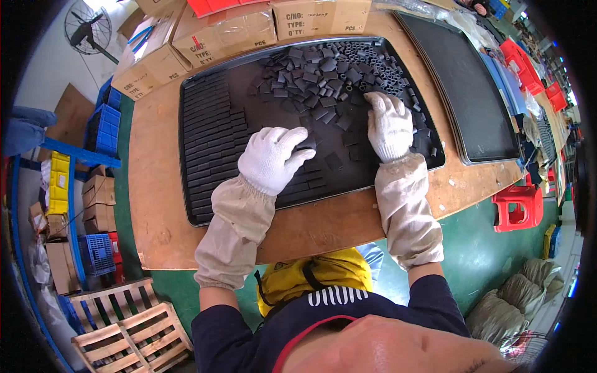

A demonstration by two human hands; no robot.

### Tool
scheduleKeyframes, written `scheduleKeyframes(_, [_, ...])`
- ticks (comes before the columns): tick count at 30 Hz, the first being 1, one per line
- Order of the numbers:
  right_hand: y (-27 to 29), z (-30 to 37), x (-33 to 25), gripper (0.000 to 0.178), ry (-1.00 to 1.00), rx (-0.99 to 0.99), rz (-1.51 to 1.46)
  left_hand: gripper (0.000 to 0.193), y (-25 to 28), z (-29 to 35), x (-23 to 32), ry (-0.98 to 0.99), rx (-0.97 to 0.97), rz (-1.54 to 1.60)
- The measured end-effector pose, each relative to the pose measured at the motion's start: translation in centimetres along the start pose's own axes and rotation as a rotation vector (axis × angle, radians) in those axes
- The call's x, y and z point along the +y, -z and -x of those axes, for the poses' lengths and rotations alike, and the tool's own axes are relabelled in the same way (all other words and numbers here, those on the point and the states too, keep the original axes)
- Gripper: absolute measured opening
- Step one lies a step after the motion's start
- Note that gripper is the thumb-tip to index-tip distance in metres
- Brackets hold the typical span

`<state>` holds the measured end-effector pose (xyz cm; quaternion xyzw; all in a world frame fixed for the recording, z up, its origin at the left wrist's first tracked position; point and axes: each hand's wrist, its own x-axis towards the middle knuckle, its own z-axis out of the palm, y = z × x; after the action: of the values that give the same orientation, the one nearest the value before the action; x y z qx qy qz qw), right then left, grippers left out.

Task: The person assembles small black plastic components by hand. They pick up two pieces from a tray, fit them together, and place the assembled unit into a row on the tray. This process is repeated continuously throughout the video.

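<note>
My left hand (272,160), in a white knit glove, is closed on a small flat black piece (306,143) between thumb and fingers. It hovers beside neat rows of black pieces (208,137) that fill the left of a large black tray (249,78). My right hand (390,128), gloved the same way, is over the tray's right part. Its fingers curve toward a loose heap of black square pieces (305,78), with the thumb apart and nothing visible between them. Short black tube pieces (379,65) lie at the heap's far right.
The tray rests on a wooden table (161,217). Cardboard boxes (224,37) line the far edge. More black trays (472,93) are stacked on the right. A red stool (519,205) stands to the right, wooden pallets (134,336) at lower left, blue crates (106,127) on the left.
</note>
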<state>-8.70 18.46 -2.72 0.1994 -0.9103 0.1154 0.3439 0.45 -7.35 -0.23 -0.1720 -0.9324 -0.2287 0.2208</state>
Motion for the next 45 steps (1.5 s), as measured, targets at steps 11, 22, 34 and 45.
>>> scheduleKeyframes(11, [0.5, -0.3, 0.7, 0.026, 0.093, -0.074, -0.009, 0.037, 0.6, -0.3, -0.1, 0.071, 0.026, 0.08])
scheduleKeyframes(22, [-0.2, -0.3, -2.0, 0.024, 0.117, -0.01, -0.598, 0.028, -0.4, 0.1, -0.9, 0.063, 0.069, 0.221])
scheduleKeyframes(34, [0.7, 1.2, -5.9, 0.023, -0.103, -0.253, -1.229, 0.027, -0.8, 0.5, -1.1, 0.175, -0.122, 0.543])
scheduleKeyframes(45, [1.6, 0.0, -6.2, 0.027, 0.134, -0.098, -1.048, 0.031, -0.2, 0.4, -1.0, 0.438, -0.198, 0.814])
